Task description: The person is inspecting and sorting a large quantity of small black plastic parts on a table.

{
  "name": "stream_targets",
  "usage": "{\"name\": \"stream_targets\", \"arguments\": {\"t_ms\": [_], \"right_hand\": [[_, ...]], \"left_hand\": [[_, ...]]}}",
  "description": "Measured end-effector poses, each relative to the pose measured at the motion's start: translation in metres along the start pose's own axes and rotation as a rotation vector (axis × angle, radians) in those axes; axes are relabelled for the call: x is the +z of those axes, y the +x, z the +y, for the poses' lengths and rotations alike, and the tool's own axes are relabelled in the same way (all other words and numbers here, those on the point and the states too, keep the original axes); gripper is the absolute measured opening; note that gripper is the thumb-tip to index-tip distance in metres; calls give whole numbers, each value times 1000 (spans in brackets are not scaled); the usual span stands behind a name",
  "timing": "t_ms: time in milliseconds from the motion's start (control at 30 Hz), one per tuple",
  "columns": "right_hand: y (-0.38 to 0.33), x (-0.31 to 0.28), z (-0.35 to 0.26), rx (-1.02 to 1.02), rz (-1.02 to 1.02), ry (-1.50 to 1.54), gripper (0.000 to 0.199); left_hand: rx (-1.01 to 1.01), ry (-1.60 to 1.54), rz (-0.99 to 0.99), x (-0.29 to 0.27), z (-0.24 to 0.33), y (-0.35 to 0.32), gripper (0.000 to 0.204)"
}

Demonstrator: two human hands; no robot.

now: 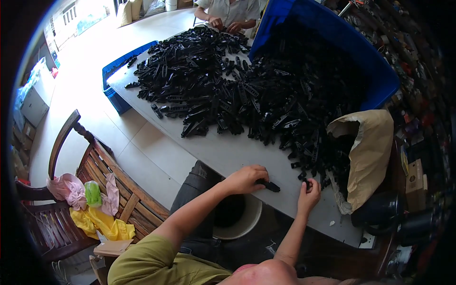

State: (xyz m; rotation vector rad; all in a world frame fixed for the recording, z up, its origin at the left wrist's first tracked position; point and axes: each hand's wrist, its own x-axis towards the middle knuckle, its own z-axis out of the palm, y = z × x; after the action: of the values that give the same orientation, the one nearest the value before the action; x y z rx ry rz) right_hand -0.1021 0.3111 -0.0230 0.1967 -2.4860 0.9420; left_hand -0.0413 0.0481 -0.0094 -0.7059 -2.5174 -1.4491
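Observation:
Near the front edge of the grey table [209, 152], my left hand [244, 180] is closed on a long black plastic part [270, 185], whose far end sticks out to the right past my fingers. To its right, my right hand [309, 195] pinches a small black plastic piece [307, 184], partly hidden by the fingers. The two hands are apart. Beyond them spreads a large heap of black plastic parts [204, 90], long slotted ones and short ones mixed. Its near right edge comes close to my right hand.
A big blue bin [380, 78] lies tipped at the far right, spilling parts. A brown paper sack [373, 156] opens toward the heap. Below the table edge stands a pale bucket [247, 228]. A wooden bench [109, 166] holds cloths. Across the table, another person's hands [223, 24] work.

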Motion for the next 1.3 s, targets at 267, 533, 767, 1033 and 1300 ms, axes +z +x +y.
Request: {"name": "stream_targets", "arguments": {"t_ms": [267, 533, 767, 1033, 1300], "right_hand": [[-1, 2, 3, 5, 12, 5, 21], [0, -1, -1, 23, -9, -7, 20], [0, -1, -1, 46, -29, 0, 20], [0, 0, 1, 71, -30, -6, 21], [1, 1, 4, 45, -20, 17, 21]], "left_hand": [[17, -9, 14, 0, -1, 0, 22], [7, -5, 12, -1, 1, 1, 23], [28, 7, 21, 0, -1, 0, 23], [31, -9, 15, -1, 0, 1, 22], [38, -3, 18, -1, -1, 2, 23]]}}
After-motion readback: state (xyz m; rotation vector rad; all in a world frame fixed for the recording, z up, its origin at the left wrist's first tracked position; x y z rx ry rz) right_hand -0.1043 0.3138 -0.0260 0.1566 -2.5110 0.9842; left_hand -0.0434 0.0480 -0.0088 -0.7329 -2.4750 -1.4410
